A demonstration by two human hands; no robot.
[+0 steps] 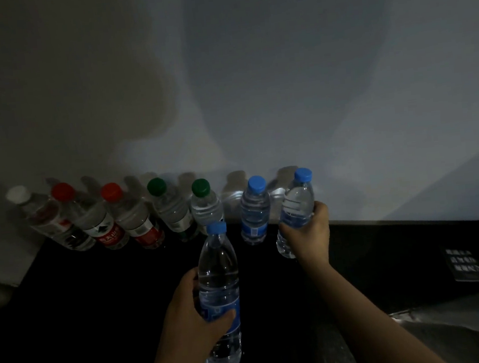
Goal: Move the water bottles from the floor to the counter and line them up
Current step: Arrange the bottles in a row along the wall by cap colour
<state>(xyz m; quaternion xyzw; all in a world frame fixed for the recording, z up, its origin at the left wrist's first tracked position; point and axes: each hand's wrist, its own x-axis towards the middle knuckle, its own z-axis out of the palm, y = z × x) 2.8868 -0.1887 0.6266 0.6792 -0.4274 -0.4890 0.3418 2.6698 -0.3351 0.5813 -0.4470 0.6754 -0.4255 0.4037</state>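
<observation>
A row of water bottles stands on the dark counter (96,283) against the wall: a white-capped one (41,218), two red-capped ones (90,222) (135,217), two green-capped ones (171,210) (205,205) and a blue-capped one (254,209). My right hand (308,236) grips another blue-capped bottle (297,202) at the right end of the row, its base at or just above the counter. My left hand (187,321) holds a third blue-capped bottle (219,285) upright in the air, nearer to me, in front of the row.
The pale wall (253,92) rises directly behind the bottles. A dark card with pale text (468,264) lies on the counter at the right. A metal sink edge (450,319) shows at the lower right. The scene is dim.
</observation>
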